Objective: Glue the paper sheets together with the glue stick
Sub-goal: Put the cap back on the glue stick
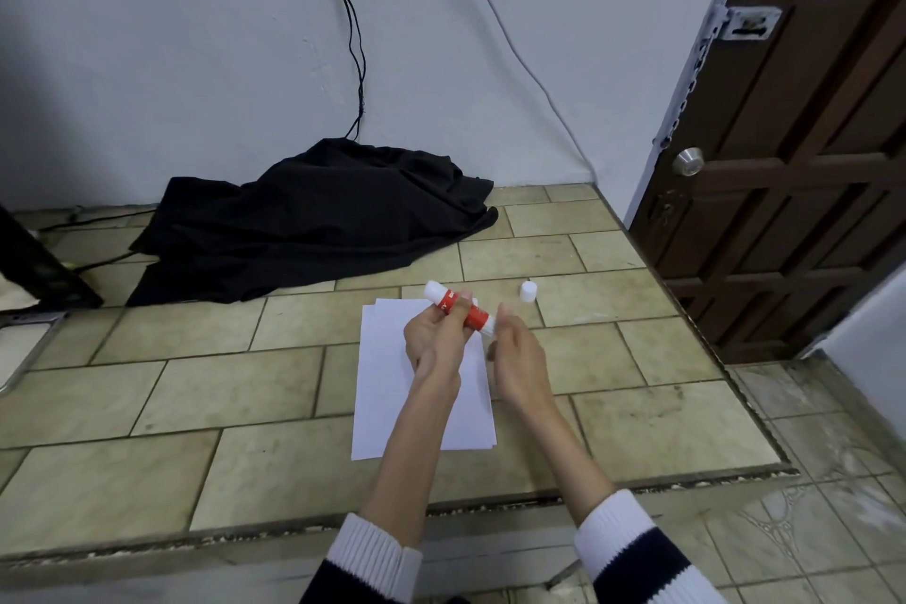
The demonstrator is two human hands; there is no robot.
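Note:
A red and white glue stick point(458, 308) is held above the white paper sheets point(387, 378), which lie stacked on the tiled counter point(235, 387). My left hand point(439, 336) grips the stick around its red middle, thumb across it. My right hand point(517, 351) is at the stick's lower right end, its fingertips touching or pinching the white base; I cannot tell which. The stick's white cap point(527, 291) stands alone on the tiles, to the right of the sheets.
A crumpled black cloth point(318, 221) lies at the back of the counter against the wall, with cables hanging above it. A dark wooden door point(794, 162) stands at the right. The counter's front edge point(490, 503) runs just before my sleeves.

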